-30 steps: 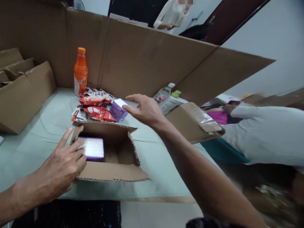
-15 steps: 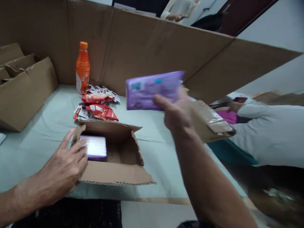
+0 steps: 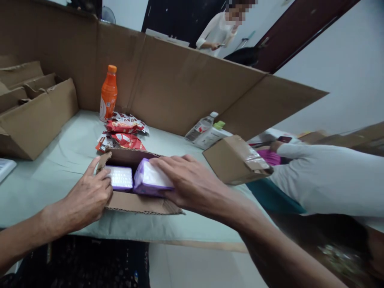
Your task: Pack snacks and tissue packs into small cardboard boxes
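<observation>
The right hand (image 3: 192,185) has come down from mid-air, and the second purple packet (image 3: 149,181) that it carried is now tilted inside the open carton (image 3: 141,205). It lies just beside the first purple packet (image 3: 120,177), which is flat against the left wall. That makes two purple packets in one carton. The right fingers lie long over the top of the second packet. The thumb is hidden beneath, so the hand seems to be gripping rather than only pressing.

The left hand (image 3: 87,197) is spread open and holds nothing. Its palm is on the carton's near left corner and its fingertips are at the first packet's edge.

Behind the carton lie two red snack packets (image 3: 125,133), with one orange bottle (image 3: 108,93) upright beyond them. Two pale bottles (image 3: 207,130) lie near one small taped box (image 3: 233,161).

The two packets nearly fill the carton's floor. Bare tablecloth (image 3: 60,156) lies to the left, and a co-worker's sleeve (image 3: 327,176) is close on the right.
</observation>
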A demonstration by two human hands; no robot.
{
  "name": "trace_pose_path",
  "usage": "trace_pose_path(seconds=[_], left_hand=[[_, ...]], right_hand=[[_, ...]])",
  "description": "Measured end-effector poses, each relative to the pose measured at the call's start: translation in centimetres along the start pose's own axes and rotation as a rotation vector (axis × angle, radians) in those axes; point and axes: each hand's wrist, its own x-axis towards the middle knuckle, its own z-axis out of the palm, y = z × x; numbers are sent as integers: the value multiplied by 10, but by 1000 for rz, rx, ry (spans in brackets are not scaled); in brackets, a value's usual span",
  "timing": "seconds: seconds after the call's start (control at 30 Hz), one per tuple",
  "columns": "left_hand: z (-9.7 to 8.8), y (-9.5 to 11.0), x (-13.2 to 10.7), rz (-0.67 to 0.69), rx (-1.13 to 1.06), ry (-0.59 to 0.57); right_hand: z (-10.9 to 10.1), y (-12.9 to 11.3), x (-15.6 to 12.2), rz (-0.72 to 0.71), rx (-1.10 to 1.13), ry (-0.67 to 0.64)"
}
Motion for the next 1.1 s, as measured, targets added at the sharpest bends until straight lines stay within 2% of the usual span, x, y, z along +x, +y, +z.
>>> trace_pose_path(seconds=[0.17, 0.23, 0.3, 0.43, 0.53, 0.6, 0.67, 0.73, 0.87, 1.0, 1.1], left_hand=[[1, -3, -1, 26, 11, -15], [4, -4, -2, 49, 4, 7], [7, -6, -3, 63, -14, 34], [4, -11, -6, 74, -121, 87], [-1, -12, -13, 45, -207, 222], [-1, -11, -21, -30, -270, 328], [4, -8, -29, -137, -354, 389], [12, -5, -34, -218, -428, 382], [26, -2, -33, -243, -400, 342], [27, -2, -24, -296, -361, 358], [25, 1, -19, -377, -363, 409]], right_hand=[[33, -8, 33, 64, -56, -259], [44, -4, 36, 72, 8, -300], [47, 1, 29, 44, 89, -246], [35, 10, -3, 9, 229, 60], [32, 20, -30, 191, 282, 354], [38, 26, -43, 313, 307, 455], [49, 29, -48, 336, 377, 435], [59, 28, -47, 284, 498, 329], [63, 23, -40, 183, 716, 158], [59, 28, -41, 225, 826, 210], [64, 29, -47, 264, 787, 289]])
